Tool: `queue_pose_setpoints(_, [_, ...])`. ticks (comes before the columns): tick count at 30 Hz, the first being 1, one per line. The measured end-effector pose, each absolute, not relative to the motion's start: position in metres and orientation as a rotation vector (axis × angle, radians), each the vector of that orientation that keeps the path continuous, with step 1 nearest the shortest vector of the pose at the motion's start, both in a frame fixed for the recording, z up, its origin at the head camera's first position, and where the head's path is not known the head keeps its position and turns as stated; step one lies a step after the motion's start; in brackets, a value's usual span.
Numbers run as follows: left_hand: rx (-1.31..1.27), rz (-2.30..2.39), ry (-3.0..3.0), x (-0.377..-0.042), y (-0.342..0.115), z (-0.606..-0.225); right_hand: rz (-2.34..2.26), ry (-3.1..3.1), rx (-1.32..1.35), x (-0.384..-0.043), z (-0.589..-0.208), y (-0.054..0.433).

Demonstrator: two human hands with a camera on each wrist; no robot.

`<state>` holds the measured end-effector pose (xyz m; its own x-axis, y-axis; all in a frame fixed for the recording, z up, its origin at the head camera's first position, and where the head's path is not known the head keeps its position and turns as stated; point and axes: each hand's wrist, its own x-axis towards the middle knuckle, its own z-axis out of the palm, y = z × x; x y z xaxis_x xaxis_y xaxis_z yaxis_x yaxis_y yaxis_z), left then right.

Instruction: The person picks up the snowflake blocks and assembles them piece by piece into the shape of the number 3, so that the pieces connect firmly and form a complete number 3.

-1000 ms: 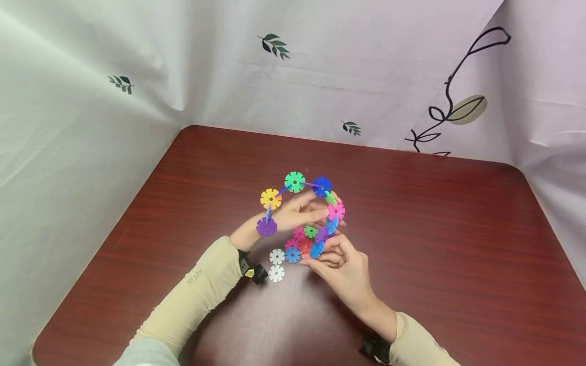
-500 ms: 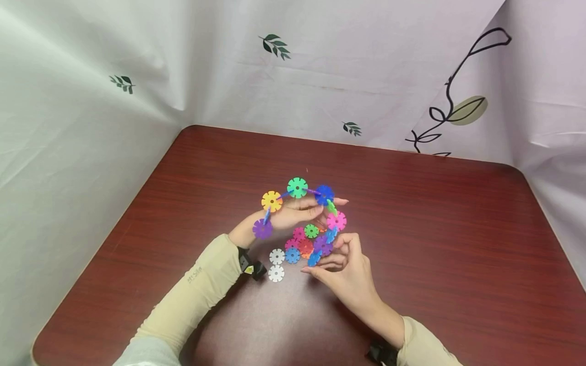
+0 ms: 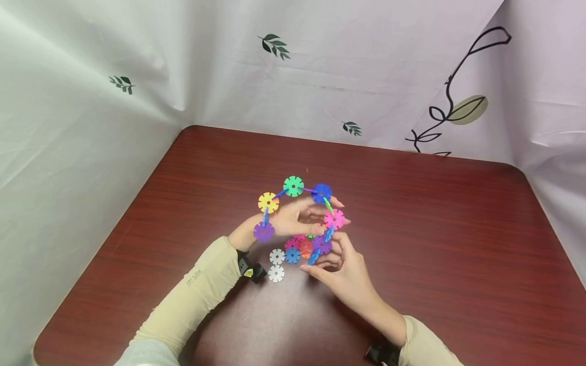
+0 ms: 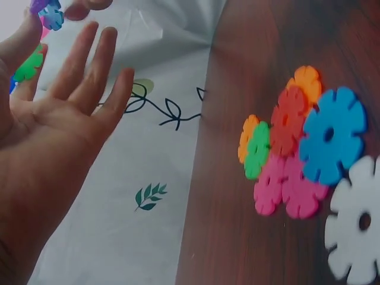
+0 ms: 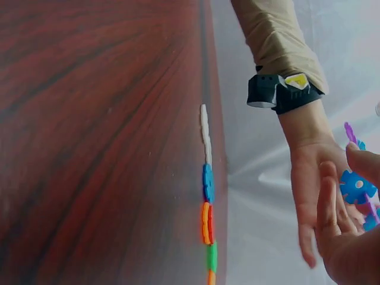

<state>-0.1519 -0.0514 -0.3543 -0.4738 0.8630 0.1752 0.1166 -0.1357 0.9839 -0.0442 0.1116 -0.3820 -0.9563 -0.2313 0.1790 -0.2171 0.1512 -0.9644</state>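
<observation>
A curved chain of slotted plastic building discs [image 3: 293,186], in several colours, is held up over the table. At its near right end, my right hand [image 3: 354,274] pinches a tilted blue disc [image 3: 314,255] between thumb and fingers. My left hand [image 3: 293,217] reaches behind the chain, its fingers extended past the pink disc [image 3: 334,219] and its thumb near the blue disc below. In the left wrist view, a green disc [image 4: 28,64] shows between the left thumb and index finger. The chain's other end, a purple disc [image 3: 263,232], hangs over the left wrist.
Loose discs lie on the dark red table [image 3: 435,229] under the hands, among them two white discs [image 3: 276,273], a blue disc [image 4: 333,135] and a red disc [image 4: 287,120]. Patterned white cloth [image 3: 311,76] hangs behind the table.
The left thumb has come off the pink disc and moved lower, its fingers spreading and then drawing back in. The chain's right side has dipped slightly, with the right hand still pinching its end.
</observation>
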Motion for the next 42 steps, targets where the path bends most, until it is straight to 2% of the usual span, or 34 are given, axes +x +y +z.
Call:
queue_pose_setpoints(5, [1.108, 1.673, 1.481, -0.148, -0.048, -0.351, -2.027, 2.197, -0.506, -0.045, -0.382, 0.113])
queue_pose_setpoints(11, [0.964, 1.745, 1.401, -0.144, -0.045, -0.35, -2.14, 1.914, -0.556, -0.047, -0.383, 0.114])
queue_pose_setpoints(25, [0.842, 2.098, 1.532, -0.14, -0.036, -0.35, -2.361, 1.572, -0.335, -0.051, -0.37, 0.116])
queue_pose_setpoints(35, [0.831, 2.035, 1.796, -0.133, -0.028, -0.342, -2.465, 1.475, -0.071, -0.049, -0.364, 0.111])
queue_pose_setpoints(39, [0.814, 2.033, 1.775, -0.13, -0.027, -0.341, -2.513, 1.434, -0.233, -0.048, -0.369, 0.11])
queue_pose_setpoints(42, [0.904, 2.04, 1.738, -0.129, -0.026, -0.34, -2.542, 1.378, -0.407, -0.049, -0.377, 0.111])
